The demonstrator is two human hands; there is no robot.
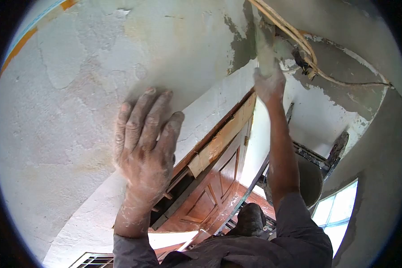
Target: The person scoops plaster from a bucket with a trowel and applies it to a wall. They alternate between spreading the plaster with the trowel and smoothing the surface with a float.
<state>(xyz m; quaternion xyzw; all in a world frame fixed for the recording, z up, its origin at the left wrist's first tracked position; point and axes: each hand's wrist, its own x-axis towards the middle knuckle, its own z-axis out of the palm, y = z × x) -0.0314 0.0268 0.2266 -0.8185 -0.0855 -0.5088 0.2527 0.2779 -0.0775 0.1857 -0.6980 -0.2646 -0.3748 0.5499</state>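
My left hand (145, 138), dusty with plaster, lies against the pale, patchy plaster surface (76, 111) with its fingers stretched out, slightly apart. It holds nothing. Farther off at the upper right, my right hand (270, 85) is closed around a plaster-smeared flat tool (265, 51). Blur hides the tool's exact kind. Its upper part reaches along a corner, beside a patch of damp grey plaster (243, 44). A white band (219, 102) of wall runs between my two hands.
Loose cables (306, 44) hang close to my right hand. Below are a brown panelled door (219, 187) with a wooden frame edge, a dark bucket (309, 178) near my right arm, and a bright window (337, 212).
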